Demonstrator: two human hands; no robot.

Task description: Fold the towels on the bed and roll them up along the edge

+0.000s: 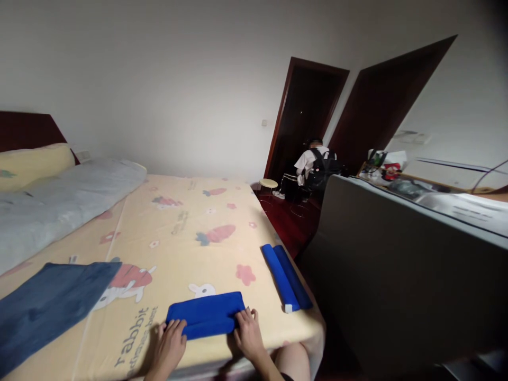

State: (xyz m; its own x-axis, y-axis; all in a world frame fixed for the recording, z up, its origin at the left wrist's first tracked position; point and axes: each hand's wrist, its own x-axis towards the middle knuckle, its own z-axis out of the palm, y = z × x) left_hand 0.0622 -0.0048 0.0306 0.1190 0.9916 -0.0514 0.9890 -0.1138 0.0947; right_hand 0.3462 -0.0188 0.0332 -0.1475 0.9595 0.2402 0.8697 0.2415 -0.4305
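A bright blue towel (210,309) lies on the bed in front of me, its near edge turned over into a flat roll. My left hand (172,341) is closed on the roll's left end, fingers bent over the cloth. At the right end, my right hand (248,330) grips the same roll, with the thumb partly hidden. Two rolled blue cloths (283,278) lie side by side near the bed's right edge, one with a white tag. A dark blue-grey cloth (51,301) is spread flat to the left.
The bed's yellow sheet (186,206) has rabbit and carrot prints. A grey quilt (79,196) and yellow pillow (35,164) lie at far left. A dark panel (397,275) of a cluttered desk stands right. By the door (305,111), a person (313,164) sits near a stool (269,183).
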